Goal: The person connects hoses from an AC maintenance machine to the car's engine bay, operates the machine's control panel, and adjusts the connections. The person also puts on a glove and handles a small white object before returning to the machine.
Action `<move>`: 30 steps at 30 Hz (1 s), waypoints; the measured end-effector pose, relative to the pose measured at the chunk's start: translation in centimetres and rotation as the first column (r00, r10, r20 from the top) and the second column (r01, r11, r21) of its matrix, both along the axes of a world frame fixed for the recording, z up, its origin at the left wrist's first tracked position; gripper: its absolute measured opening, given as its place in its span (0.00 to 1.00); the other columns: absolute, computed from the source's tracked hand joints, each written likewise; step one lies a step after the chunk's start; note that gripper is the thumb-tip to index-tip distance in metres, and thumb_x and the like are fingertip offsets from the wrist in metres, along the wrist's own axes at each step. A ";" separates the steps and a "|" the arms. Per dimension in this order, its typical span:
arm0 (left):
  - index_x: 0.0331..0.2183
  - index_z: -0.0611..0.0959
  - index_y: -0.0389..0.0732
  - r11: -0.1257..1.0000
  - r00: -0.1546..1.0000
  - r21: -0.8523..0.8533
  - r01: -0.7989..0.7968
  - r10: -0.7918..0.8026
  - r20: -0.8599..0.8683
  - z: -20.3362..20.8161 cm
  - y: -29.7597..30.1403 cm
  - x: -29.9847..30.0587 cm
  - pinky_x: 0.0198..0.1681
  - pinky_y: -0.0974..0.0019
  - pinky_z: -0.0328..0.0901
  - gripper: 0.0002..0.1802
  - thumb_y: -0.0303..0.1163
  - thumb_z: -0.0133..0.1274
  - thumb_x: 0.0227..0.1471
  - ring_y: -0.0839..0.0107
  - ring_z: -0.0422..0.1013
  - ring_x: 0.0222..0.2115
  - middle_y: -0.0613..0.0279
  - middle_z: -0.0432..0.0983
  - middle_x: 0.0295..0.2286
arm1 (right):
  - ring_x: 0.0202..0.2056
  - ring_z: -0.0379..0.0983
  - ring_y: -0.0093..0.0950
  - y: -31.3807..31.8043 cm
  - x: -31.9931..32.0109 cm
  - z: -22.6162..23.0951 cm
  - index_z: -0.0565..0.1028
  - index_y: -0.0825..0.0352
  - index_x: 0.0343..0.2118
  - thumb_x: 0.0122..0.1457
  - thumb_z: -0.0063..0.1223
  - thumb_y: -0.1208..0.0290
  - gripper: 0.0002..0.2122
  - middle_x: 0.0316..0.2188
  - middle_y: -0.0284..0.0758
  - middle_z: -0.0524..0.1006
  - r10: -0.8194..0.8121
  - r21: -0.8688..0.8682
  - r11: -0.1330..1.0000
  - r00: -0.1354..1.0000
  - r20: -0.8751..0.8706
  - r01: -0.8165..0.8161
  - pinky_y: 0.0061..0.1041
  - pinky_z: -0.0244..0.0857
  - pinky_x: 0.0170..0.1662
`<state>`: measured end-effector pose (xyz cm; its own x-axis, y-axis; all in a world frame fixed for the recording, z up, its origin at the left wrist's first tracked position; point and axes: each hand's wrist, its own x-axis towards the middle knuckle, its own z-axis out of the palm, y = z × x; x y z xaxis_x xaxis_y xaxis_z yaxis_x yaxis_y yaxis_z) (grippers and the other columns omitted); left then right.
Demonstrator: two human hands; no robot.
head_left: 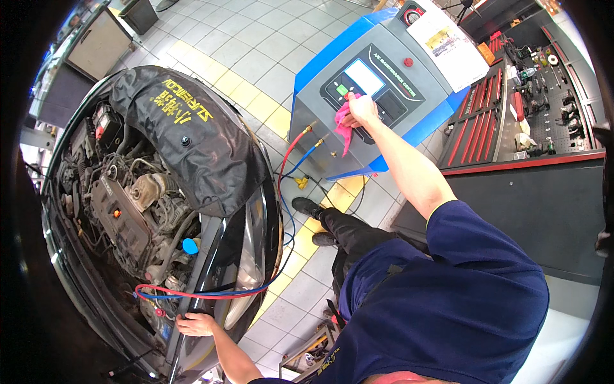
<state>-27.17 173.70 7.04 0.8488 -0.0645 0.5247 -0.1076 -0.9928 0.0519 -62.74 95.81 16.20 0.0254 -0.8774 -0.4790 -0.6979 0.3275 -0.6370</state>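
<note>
My right hand (359,114) has a crumpled pink cloth (343,136) bunched in its fingers. It is at the front panel of a grey and blue air-conditioning service machine (313,118), near a green button (343,88) beside a small lit screen (364,77). On the front edge of a dark car (211,269) lies my left hand (197,324), its fingers stretched out and no object seen in it. Close to those fingers is a red hose coupling (160,312). A red hose (281,168) and a blue hose (295,168) run from the machine into the engine bay.
A black protective cover (192,147) drapes over the car's fender beside the exposed engine (121,217). A blue cap (190,246) stands out near the headlight. To the right is a tool cabinet (476,121) with red-trimmed drawers. The hoses hang between car and machine above the tiled floor (256,29).
</note>
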 end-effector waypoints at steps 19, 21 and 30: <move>0.51 0.81 0.39 1.000 1.000 0.008 0.010 -0.010 0.020 0.3 -0.4 -0.4 0.59 0.43 0.64 0.22 0.45 0.45 0.69 0.47 0.70 0.56 0.47 0.74 0.52 | 0.25 0.87 0.31 -0.3 -0.2 -0.6 0.83 0.81 0.31 0.80 0.40 0.50 0.34 0.24 0.42 0.88 0.040 0.013 0.999 0.998 0.039 -0.041 0.26 0.82 0.27; 0.51 0.81 0.38 1.000 1.000 -0.017 0.004 -0.004 0.006 0.4 -0.4 -0.4 0.59 0.43 0.63 0.22 0.45 0.45 0.69 0.47 0.70 0.56 0.47 0.74 0.52 | 0.26 0.88 0.34 -0.3 -0.3 -0.7 0.82 0.83 0.32 0.79 0.41 0.50 0.34 0.26 0.46 0.88 0.049 0.005 0.999 0.997 0.057 -0.049 0.28 0.82 0.27; 0.51 0.80 0.38 1.000 1.000 -0.025 0.005 -0.005 -0.010 0.5 -0.5 -0.6 0.59 0.43 0.63 0.21 0.44 0.46 0.69 0.47 0.70 0.56 0.47 0.74 0.52 | 0.26 0.88 0.30 -0.2 0.2 0.0 0.85 0.80 0.30 0.75 0.51 0.47 0.33 0.26 0.42 0.88 0.065 0.038 0.997 0.998 -0.008 -0.065 0.25 0.82 0.29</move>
<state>-27.72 173.18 7.54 0.8536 -0.0559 0.5180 -0.1120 -0.9907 0.0776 -62.56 95.59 16.22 0.0775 -0.8553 -0.5122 -0.7240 0.3049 -0.6188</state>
